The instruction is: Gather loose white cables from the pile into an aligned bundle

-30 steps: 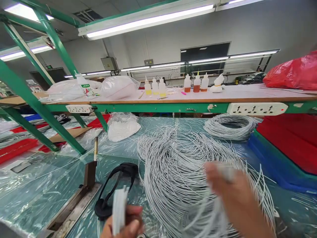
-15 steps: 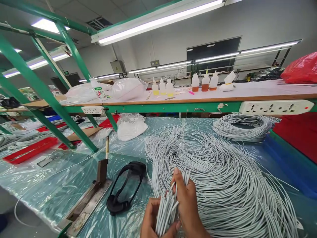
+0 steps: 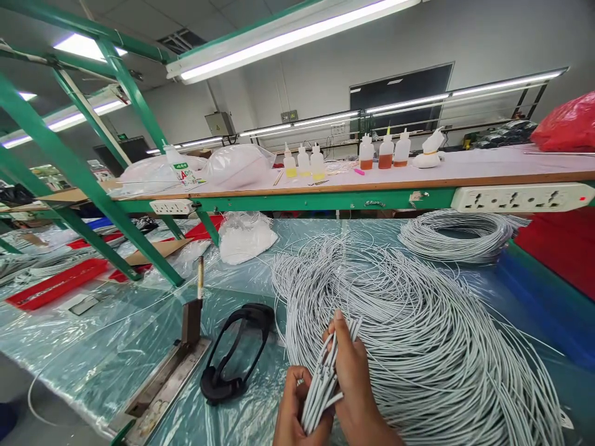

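While hands (image 3: 325,396) stay clasped, wire bundle (image 3: 323,381) unmoved

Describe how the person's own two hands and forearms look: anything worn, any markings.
Both the left hand and the right hand are bare: no gloves, and no rings or marks that can be made out. The wrists and the short stretch of forearm in view carry no sleeve, watch or band. The nails look short and unpainted.

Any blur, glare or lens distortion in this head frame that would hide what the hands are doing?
Head view: sharp, both hands, left hand and right hand, clear on the wire bundle; wide-angle bending of the green frame; glare on the plastic sheet; ceiling lamp blown out.
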The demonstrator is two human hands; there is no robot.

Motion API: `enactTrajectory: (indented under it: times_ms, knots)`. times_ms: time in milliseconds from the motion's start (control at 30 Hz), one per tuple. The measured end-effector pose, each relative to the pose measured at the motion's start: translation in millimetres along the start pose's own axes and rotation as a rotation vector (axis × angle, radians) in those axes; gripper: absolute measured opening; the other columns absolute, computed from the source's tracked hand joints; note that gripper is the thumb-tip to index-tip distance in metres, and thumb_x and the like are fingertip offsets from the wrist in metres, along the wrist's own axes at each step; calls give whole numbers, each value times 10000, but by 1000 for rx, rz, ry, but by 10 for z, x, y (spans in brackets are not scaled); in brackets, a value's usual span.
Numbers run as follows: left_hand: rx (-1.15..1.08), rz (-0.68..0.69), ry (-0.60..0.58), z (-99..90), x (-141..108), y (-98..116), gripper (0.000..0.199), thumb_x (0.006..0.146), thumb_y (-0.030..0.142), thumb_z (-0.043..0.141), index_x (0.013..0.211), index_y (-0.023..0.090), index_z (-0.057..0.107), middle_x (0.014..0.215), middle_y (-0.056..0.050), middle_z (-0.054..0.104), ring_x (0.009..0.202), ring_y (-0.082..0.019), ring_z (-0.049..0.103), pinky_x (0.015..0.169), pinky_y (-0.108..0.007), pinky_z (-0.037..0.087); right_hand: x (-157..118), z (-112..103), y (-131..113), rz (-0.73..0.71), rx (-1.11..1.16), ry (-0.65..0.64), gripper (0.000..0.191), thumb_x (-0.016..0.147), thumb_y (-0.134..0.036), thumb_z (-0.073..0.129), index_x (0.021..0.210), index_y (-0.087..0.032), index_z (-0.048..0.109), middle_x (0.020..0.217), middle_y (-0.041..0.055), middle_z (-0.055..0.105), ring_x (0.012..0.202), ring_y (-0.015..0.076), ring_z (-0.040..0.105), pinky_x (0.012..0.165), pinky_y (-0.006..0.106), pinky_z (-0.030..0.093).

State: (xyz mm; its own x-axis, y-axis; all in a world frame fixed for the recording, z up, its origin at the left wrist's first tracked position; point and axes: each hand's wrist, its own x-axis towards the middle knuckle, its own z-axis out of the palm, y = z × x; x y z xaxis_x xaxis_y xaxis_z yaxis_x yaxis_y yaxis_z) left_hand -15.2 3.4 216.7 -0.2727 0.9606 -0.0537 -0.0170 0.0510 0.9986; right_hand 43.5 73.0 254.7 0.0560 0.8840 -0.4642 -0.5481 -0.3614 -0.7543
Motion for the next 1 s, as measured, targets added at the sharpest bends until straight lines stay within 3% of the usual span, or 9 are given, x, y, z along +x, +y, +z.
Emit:
enactTrajectory:
  times_ms: [167,267,367,500,633,700,800,867,1000]
  knots:
    - [231,76,118,56,-8,3,494,690,388,544,1083,136,381,773,-52,651,591,-140,549,599,-218,396,9,23,15,14,44,-41,559,615,-695,577,594,-162,408,486,-69,327,463,63,300,503,235,235]
    - [348,139,164,59,12,9,406,687,324,532,1034,134,443,696,-6,640,554,-142,549,572,-221,396,-28,45,-22,12,38,-56,536,641,-669,577,603,-162,409,517,-57,346,489,69,310,517,236,245]
    - [352,138,102,-23,92,48,262,673,288,528,894,148,545,651,13,604,590,-156,540,585,-225,399,-121,69,-104,25,-11,-140,525,681,-661,544,614,-155,422,536,-54,321,498,65,292,521,231,247]
    - [280,57,-123,-216,231,118,205,628,293,650,746,125,645,674,-21,593,666,-171,497,627,-224,411,-209,97,-172,68,75,-271,572,617,-721,555,705,-158,507,595,-38,383,531,69,338,536,216,296]
    - [50,5,-19,-288,246,163,361,526,437,760,642,113,652,577,-4,492,586,-115,387,548,-198,346,-245,85,-174,194,248,-484,735,622,-807,428,962,-179,601,629,-15,432,575,109,426,583,247,385]
    - [-54,-42,13,-278,219,177,440,489,512,769,601,111,624,539,-4,491,550,-109,407,534,-202,341,-269,64,-189,174,320,-617,778,643,-824,359,1002,-179,604,643,2,473,599,127,451,587,260,403]
    - [-159,-80,6,-270,195,172,464,454,490,798,625,125,568,529,-8,549,521,-126,490,533,-212,376,-296,30,-235,164,402,-738,793,648,-823,352,1033,-181,614,733,39,563,660,152,492,609,275,426]
    - [-219,-94,16,-281,198,149,488,442,453,816,697,139,544,552,-2,576,519,-132,519,528,-214,391,-292,11,-254,197,442,-774,737,664,-787,397,1008,-180,637,766,48,586,677,155,506,630,279,439]
    - [-279,-116,22,-309,213,94,565,427,456,827,810,151,547,533,12,553,496,-115,491,506,-215,389,-277,-11,-197,264,459,-735,410,708,-566,560,874,-214,690,723,22,594,672,134,514,671,260,458]
